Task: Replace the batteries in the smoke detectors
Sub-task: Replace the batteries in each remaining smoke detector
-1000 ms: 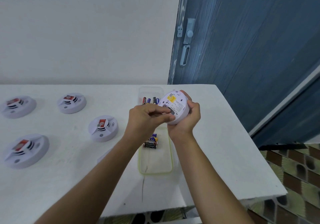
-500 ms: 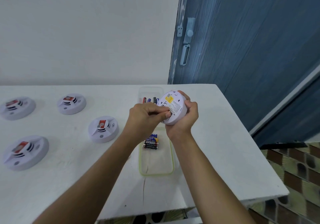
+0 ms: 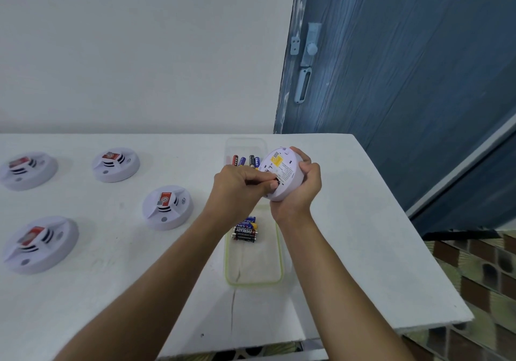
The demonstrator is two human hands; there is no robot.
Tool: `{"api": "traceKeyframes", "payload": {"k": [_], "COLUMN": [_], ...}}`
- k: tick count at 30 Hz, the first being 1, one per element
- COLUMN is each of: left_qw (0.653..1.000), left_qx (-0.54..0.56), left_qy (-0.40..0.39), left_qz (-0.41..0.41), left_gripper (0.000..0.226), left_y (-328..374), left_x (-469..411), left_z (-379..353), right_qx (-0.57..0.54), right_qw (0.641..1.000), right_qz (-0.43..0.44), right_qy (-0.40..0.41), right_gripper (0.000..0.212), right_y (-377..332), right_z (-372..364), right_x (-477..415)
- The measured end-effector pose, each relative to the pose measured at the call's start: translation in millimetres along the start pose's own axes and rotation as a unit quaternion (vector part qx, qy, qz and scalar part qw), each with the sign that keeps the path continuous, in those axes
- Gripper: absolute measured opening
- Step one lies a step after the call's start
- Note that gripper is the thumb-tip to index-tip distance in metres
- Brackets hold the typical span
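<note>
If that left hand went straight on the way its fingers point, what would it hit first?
The labelled back of the round white smoke detector, which its fingertips seem to touch; the right hand holds it.

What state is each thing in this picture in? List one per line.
Held detector: lifted, back showing.
Right hand: grips held detector.
Left hand: pinches at its back.
Four other detectors: face up, untouched.
Near tray: open, holding batteries.
Far tray: open, holding batteries.

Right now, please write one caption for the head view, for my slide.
Right hand holds a smoke detector, label side up; left hand picks at its back.
</note>
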State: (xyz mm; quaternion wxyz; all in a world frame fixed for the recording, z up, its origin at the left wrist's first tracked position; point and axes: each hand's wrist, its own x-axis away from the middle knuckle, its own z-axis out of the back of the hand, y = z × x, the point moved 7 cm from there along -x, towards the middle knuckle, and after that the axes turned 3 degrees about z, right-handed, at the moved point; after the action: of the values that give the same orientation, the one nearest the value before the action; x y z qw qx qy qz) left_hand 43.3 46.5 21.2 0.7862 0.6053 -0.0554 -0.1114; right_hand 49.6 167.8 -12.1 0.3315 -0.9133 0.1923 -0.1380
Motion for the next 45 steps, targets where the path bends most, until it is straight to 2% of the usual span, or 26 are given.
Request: {"api": "traceKeyframes", "payload": {"k": [4,8,13,17,21,24,29,37,45], "left_qw": [0.997,0.996,0.994,0.994,0.996,0.997,0.992,0.982,0.977], "left_qx": [0.049,0.051,0.082,0.074,0.019,-0.008,0.061,0.135,0.052], "left_qy": [-0.023,-0.044,-0.058,-0.082,-0.073,-0.05,0.046,0.132,0.205], "left_qz": [0.052,0.059,0.033,-0.021,-0.041,-0.059,-0.102,-0.016,-0.023], "left_gripper": [0.017,0.014,0.017,0.034,0.025,0.018,0.022,0.012,0.013], "left_y": [-7,-6,-4,8,10,13,15,-7,-7], "left_x": [-7,-10,-6,0,-2,1,4,6,17], "left_z": [3,3,1,0,4,7,19,17,15], "right_qx": [0.003,0.0,-0.007,-0.03,-0.03,-0.025,-0.045,-0.06,-0.081], "right_qw": [1.0,1.0,1.0,0.999,0.999,0.999,0.998,0.997,0.996], "right_qz": [-0.007,-0.01,-0.006,0.001,-0.016,-0.015,-0.007,0.022,0.033], "right_qy": [-0.016,-0.014,-0.026,-0.043,-0.039,-0.033,-0.031,-0.042,-0.032], "right_gripper": [0.042,0.042,0.044,0.035,0.035,0.039,0.046,0.044,0.047], "right_y": [2,5,-1,-7,-3,0,-1,-1,7], "right_z": [0,2,0,-6,-3,-3,-3,-13,-16], "right_x": [0,-1,-3,-2,1,2,3,8,12]}}
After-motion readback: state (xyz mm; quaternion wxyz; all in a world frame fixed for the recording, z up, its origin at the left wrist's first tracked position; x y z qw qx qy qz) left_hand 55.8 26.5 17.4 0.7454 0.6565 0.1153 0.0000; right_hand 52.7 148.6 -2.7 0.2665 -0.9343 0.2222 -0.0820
